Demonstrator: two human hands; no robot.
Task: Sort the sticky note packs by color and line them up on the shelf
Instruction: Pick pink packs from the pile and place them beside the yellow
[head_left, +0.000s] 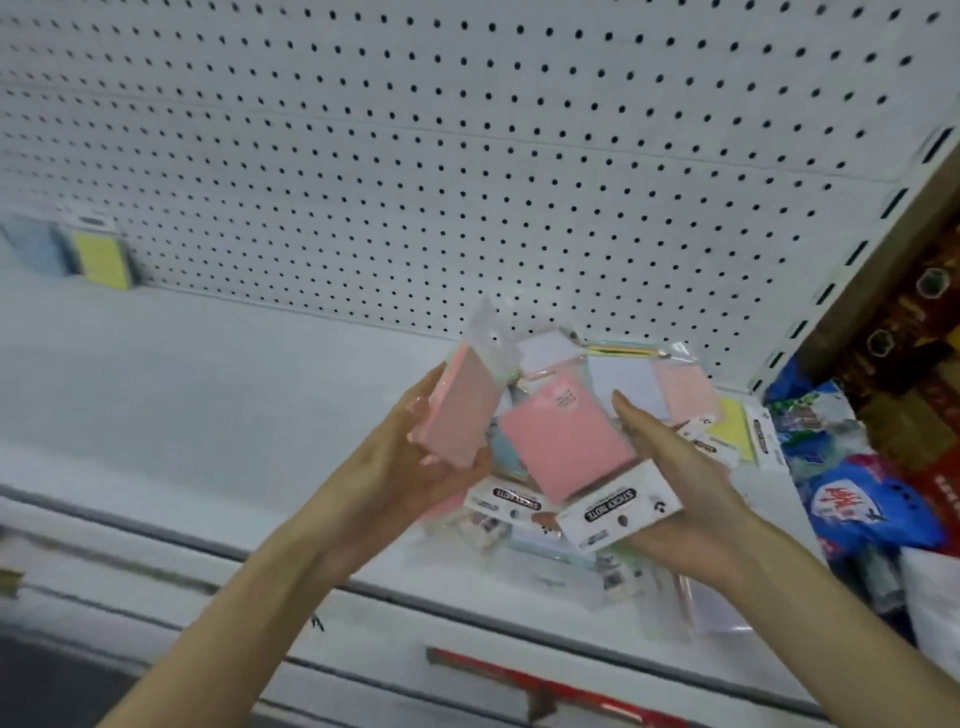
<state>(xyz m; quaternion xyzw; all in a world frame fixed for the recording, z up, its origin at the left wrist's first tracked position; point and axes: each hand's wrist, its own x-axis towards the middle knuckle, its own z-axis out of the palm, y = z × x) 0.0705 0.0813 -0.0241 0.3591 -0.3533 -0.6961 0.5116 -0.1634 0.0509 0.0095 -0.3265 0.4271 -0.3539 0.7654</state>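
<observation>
My left hand (415, 457) grips a pink sticky note pack (460, 410), held upright above the white shelf (208, 395). A second pink pack (566, 447) with a white "STICKY NOTE" header card rests in my right hand (675, 483), fingers along its right side. Under both hands lies a loose pile of packs (675, 395) in pink, yellow, white and pale blue wrappers. At the far left, against the pegboard, a yellow pack (101, 259) stands upright beside a blue pack (31, 249).
A white pegboard wall (467, 156) backs the shelf. The shelf's front rail (156, 540) runs across below my arms, with a red price strip (545, 686) lower down. Blue and white packaged goods (857, 499) crowd the right side past the slotted upright (852, 260).
</observation>
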